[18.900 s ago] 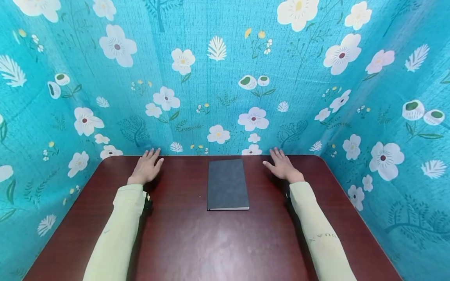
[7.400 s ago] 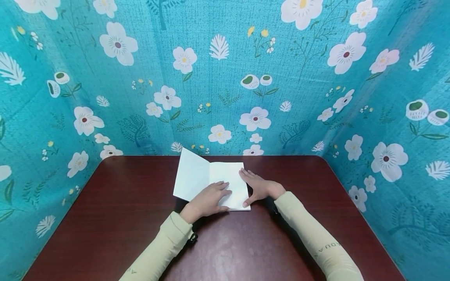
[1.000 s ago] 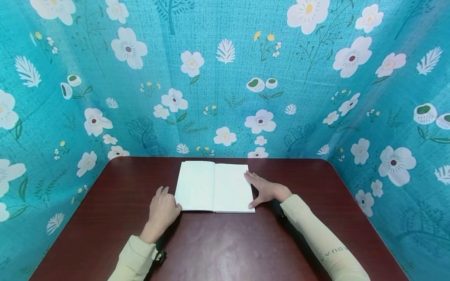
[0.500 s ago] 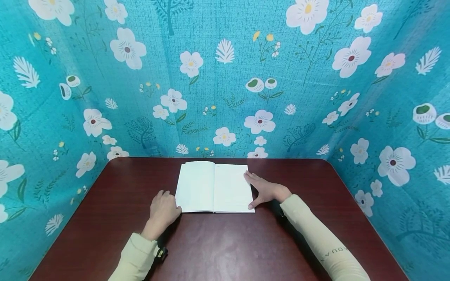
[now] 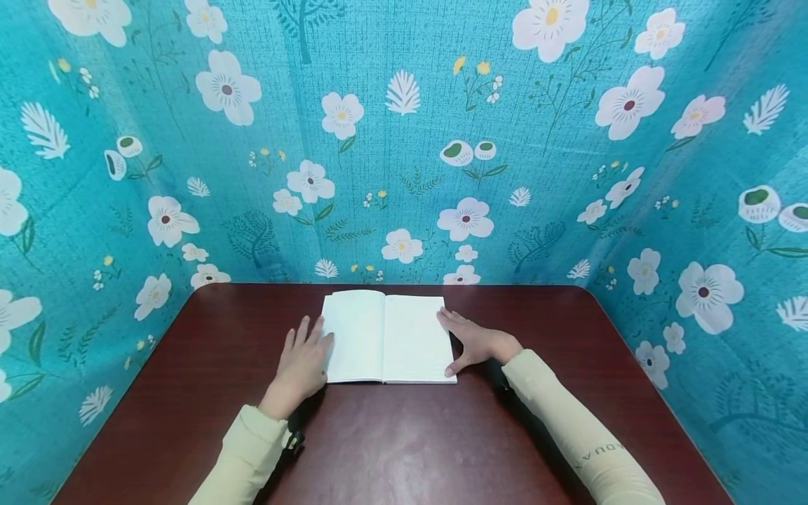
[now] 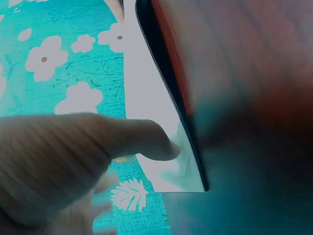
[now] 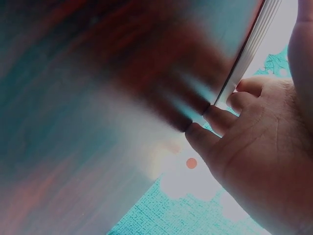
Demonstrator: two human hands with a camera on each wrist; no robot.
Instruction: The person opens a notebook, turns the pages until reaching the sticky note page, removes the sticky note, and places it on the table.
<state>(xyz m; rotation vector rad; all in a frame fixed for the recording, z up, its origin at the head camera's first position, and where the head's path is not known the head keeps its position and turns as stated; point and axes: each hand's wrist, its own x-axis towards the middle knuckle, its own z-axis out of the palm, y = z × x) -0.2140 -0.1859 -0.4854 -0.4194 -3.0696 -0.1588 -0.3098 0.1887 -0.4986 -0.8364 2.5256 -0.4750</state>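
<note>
notebook (image 5: 413, 340), left fingers (image 5: 303, 332) spread (previously curled)

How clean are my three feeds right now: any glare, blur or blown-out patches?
Head view: mostly sharp, with pale glare on the table and the open notebook nearly washed out; left wrist view: left hand dim, table smeared out of focus; right wrist view: table blurred too, curtain blown out in patches near the right hand.

The pages (image 5: 413, 340) are smooth paper, the table (image 5: 391, 435) glossy wood, the curtain (image 5: 391, 161) woven cloth.
</note>
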